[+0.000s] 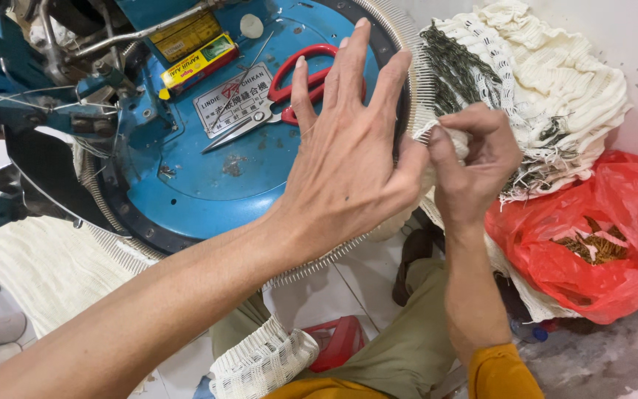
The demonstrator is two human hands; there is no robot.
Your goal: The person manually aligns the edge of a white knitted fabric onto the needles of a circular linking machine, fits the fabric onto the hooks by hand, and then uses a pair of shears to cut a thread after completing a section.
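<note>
Hands meet at the right rim of a round blue machine (208,185); the left hand (348,162) lies flat with fingers spread wide over the dial, holding nothing, its thumb touching the right hand (474,166); the right hand pinches a cream knit edge (452,140) between thumb and fingertips, just at the ring of needles (415,81) that runs round the dial. The knit is pale, ribbed and soft, with loose threads; more of it sits in a heap (555,81) at far right, streaked with dark green yarn, and another piece (46,266) hangs at near left. Red-handled scissors (289,89) lie on the dial, partly under the left fingers, beside a metal plate (234,103) and a yellow box (197,63). A red plastic bag (599,244) at right, near the heap, holds brownish thread scraps (592,247).
</note>
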